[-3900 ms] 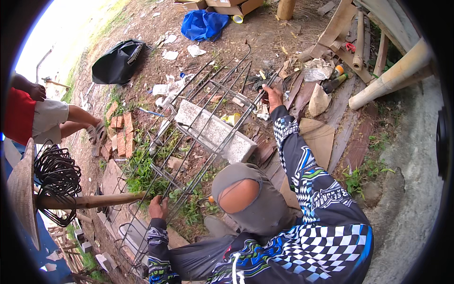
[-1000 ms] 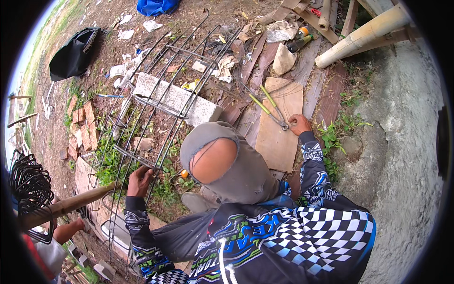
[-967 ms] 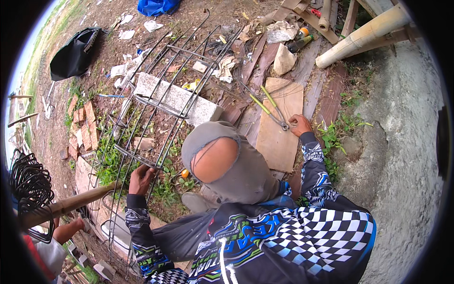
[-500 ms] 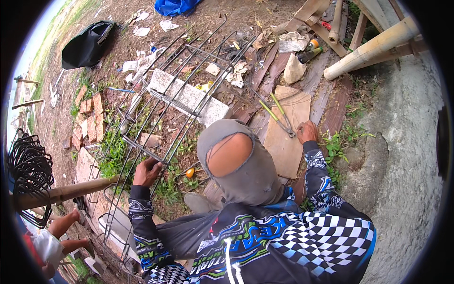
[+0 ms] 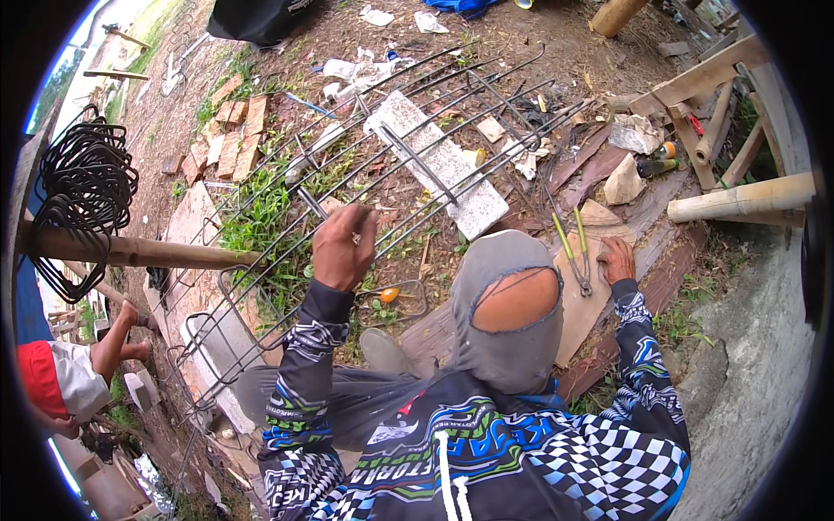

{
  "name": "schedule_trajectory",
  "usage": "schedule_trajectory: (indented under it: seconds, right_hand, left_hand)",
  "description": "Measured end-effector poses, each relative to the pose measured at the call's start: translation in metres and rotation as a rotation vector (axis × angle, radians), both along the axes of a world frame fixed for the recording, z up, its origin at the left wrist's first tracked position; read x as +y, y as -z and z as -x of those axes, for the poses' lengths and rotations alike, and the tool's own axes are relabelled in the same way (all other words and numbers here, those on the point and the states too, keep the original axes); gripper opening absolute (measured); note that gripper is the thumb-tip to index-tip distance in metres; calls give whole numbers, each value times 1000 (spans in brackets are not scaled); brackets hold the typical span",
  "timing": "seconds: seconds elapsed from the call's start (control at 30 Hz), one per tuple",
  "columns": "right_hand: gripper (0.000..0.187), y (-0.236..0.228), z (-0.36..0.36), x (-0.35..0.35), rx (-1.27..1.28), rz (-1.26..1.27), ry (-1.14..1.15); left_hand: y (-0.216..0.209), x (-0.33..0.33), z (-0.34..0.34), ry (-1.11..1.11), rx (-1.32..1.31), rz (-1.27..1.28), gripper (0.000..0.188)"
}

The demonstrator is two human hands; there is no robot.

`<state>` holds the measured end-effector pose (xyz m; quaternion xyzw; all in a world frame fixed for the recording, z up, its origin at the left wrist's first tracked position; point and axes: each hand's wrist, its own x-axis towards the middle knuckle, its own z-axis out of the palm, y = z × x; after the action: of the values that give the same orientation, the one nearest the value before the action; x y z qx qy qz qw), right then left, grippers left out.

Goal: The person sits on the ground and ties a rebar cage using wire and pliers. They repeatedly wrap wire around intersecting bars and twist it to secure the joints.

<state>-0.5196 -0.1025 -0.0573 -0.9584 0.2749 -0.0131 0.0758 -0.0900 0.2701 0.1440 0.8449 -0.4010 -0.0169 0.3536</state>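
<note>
My left hand is raised over the near side of a steel rebar cage, its fingers curled together. Whatever they may pinch is too small to make out. The cage's long bars run slantwise with bent stirrups around them, and part of it rests over a speckled white block. My right hand rests with fingers stretched out on a flat brown board. Close to its fingertips lie pincers with yellow-green handles, apart from the hand.
Black bent stirrups hang on a bamboo pole at the left, near another person's legs. Broken bricks lie beyond the grass. A concrete wall and bamboo poles stand at the right.
My left hand has come off the cage's stirrup and risen, its fingers curled. My right hand's fingers have straightened on the board. The whole view has swung left.
</note>
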Motion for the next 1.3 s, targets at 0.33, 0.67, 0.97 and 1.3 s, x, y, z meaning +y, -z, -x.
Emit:
schedule_trajectory:
  seconds: [0.33,0.67,0.97,1.3]
  right_hand:
    - [15,-121,-3,-72,85,-227,168]
    - [26,-107,22,-65,553,-167,604]
    - [22,-166,62,-78,-313,-1276,477]
    - [16,-156,10,-27,-817,-933,740]
  left_hand:
    - [119,-79,8,-59,336,-244,30]
    - [81,-80,22,42,360,-51,22]
    - [67,-69,10,121,449,-163,28]
    - [109,-65,7,79,309,-131,28]
